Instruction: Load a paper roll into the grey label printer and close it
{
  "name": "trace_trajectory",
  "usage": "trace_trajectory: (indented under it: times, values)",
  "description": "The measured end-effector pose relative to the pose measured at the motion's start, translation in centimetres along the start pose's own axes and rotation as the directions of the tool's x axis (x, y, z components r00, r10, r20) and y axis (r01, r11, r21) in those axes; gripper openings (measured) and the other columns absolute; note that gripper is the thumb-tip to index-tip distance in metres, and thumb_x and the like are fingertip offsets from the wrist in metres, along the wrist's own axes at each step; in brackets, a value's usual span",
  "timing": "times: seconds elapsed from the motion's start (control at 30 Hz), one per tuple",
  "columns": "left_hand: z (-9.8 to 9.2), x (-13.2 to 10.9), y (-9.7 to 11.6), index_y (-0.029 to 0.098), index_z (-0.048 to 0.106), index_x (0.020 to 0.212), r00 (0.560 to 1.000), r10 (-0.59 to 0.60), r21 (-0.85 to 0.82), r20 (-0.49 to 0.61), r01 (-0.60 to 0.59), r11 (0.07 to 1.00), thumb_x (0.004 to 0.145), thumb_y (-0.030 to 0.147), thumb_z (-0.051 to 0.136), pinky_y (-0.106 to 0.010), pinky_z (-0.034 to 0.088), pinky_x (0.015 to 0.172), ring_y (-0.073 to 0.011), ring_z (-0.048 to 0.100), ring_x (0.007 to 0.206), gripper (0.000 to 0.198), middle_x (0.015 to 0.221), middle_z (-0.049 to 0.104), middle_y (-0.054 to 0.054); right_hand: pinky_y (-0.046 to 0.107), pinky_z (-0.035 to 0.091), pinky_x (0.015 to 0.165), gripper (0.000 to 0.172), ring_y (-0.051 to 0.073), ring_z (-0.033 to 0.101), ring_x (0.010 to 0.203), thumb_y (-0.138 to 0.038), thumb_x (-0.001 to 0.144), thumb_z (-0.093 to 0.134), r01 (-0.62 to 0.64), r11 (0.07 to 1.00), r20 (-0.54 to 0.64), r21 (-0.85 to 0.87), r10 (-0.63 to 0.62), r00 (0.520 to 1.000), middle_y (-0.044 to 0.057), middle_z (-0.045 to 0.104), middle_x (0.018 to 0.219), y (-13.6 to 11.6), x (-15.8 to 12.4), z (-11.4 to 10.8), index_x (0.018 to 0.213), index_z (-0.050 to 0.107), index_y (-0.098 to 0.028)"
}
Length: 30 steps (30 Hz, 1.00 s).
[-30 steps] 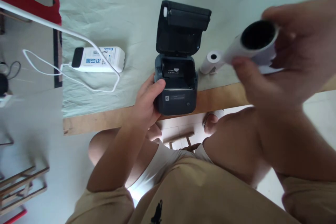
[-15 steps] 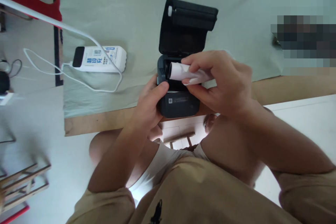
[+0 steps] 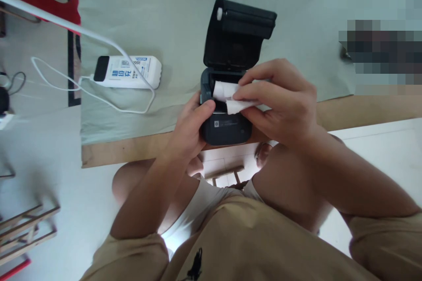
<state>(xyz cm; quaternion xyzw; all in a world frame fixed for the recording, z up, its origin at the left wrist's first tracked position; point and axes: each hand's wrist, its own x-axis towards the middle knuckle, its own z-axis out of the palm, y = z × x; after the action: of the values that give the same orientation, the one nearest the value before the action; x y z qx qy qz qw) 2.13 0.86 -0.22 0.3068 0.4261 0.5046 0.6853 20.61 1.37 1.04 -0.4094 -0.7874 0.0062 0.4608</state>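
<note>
A dark label printer (image 3: 227, 131) stands at the table's front edge with its lid (image 3: 235, 44) swung up and back. My left hand (image 3: 194, 125) grips the printer's left side, its thumb resting on the rim of the opening. Between the fingers of my right hand (image 3: 280, 99) is a white paper roll (image 3: 223, 91), over the printer's open compartment. A loose end of the paper (image 3: 239, 106) sticks out toward me, above the compartment's front rim. The right part of the roll is hidden by my fingers.
To the left, a white power bank (image 3: 132, 72) with blue print lies on the pale green cloth (image 3: 178, 17). A white cable (image 3: 108, 45) runs from it across the cloth and off to the left. The wooden table edge (image 3: 125, 151) lies before my knees.
The paper roll has dropped slightly toward the compartment and turned. Its loose end now stands out from the roll. My right fingers have shifted their hold; my left hand keeps gripping the printer.
</note>
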Motion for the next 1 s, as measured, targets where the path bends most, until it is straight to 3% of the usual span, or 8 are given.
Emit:
trace_trajectory:
  times: [0.13,0.27,0.43,0.6,0.8,0.9,1.0]
  values:
    - [0.1,0.0,0.1,0.019,0.074,0.092,1.000,0.007,0.024,0.026,-0.007,1.000,0.080,0.042,0.087,-0.021,0.059,0.066,-0.0142,0.075,0.076,0.029,0.082,0.075,0.001,0.035,0.058,0.081,0.015,0.018,0.074,0.097,-0.017,0.093,0.062,-0.046,0.999,0.051,-0.002,0.046,0.998,0.001,0.077,0.108,0.1,-0.1,-0.3,0.101,0.068,-0.028]
    - [0.2,0.0,0.1,0.019,0.076,0.089,0.999,0.011,0.017,0.041,-0.012,1.000,0.080,0.041,0.086,-0.019,0.059,0.063,-0.0111,0.073,0.072,0.025,0.081,0.075,0.002,0.033,0.058,0.081,0.012,0.016,0.076,0.100,-0.022,0.093,0.066,-0.013,1.000,0.078,-0.005,0.014,0.997,-0.002,0.079,0.110,0.3,0.0,-0.5,0.103,0.064,-0.028]
    - [-0.1,-0.1,0.0,0.019,0.078,0.095,0.999,0.017,0.039,0.052,-0.019,0.999,0.081,0.043,0.086,-0.019,0.059,0.065,-0.0123,0.073,0.075,0.029,0.085,0.077,0.000,0.036,0.056,0.084,0.021,0.018,0.078,0.106,-0.020,0.092,0.066,-0.024,0.998,0.133,-0.054,0.031,0.991,-0.003,0.079,0.116,0.3,0.2,-0.6,0.110,0.060,-0.028]
    - [-0.1,-0.2,0.2,0.019,0.075,0.096,0.999,0.007,0.075,0.042,-0.010,0.997,0.080,0.043,0.086,-0.023,0.058,0.066,-0.0153,0.074,0.077,0.031,0.082,0.075,0.000,0.033,0.059,0.080,0.033,0.017,0.078,0.102,-0.007,0.085,0.064,0.017,1.000,0.073,0.015,-0.018,0.997,-0.004,0.079,0.112,-0.2,0.5,-0.7,0.109,0.057,-0.028]
    - [0.0,-0.2,0.4,0.019,0.075,0.094,0.998,-0.038,0.061,0.047,0.035,0.998,0.080,0.043,0.086,-0.024,0.054,0.057,-0.0147,0.069,0.067,0.030,0.077,0.072,0.000,0.033,0.060,0.078,0.031,0.017,0.076,0.093,-0.008,0.083,0.065,0.054,0.992,-0.068,0.112,-0.047,0.997,-0.002,0.077,0.102,0.2,0.8,-0.9,0.105,0.057,-0.028]
    - [0.0,-0.2,0.3,0.019,0.077,0.095,0.999,-0.024,0.046,0.040,0.022,0.999,0.077,0.041,0.088,-0.022,0.055,0.059,-0.0130,0.069,0.068,0.031,0.082,0.075,0.000,0.032,0.059,0.079,0.030,0.015,0.076,0.093,-0.005,0.085,0.063,0.057,0.996,-0.034,0.068,-0.054,0.998,-0.005,0.077,0.101,0.8,0.6,-0.8,0.103,0.057,-0.028]
    - [0.0,-0.2,0.3,0.019,0.077,0.093,0.999,-0.018,0.032,0.026,0.017,0.999,0.076,0.039,0.088,-0.019,0.055,0.060,-0.0109,0.068,0.068,0.028,0.082,0.075,0.001,0.035,0.057,0.081,0.019,0.015,0.077,0.094,-0.010,0.090,0.061,0.044,0.999,0.055,0.003,-0.045,0.998,-0.005,0.078,0.103,1.2,0.4,-0.7,0.098,0.059,-0.027]
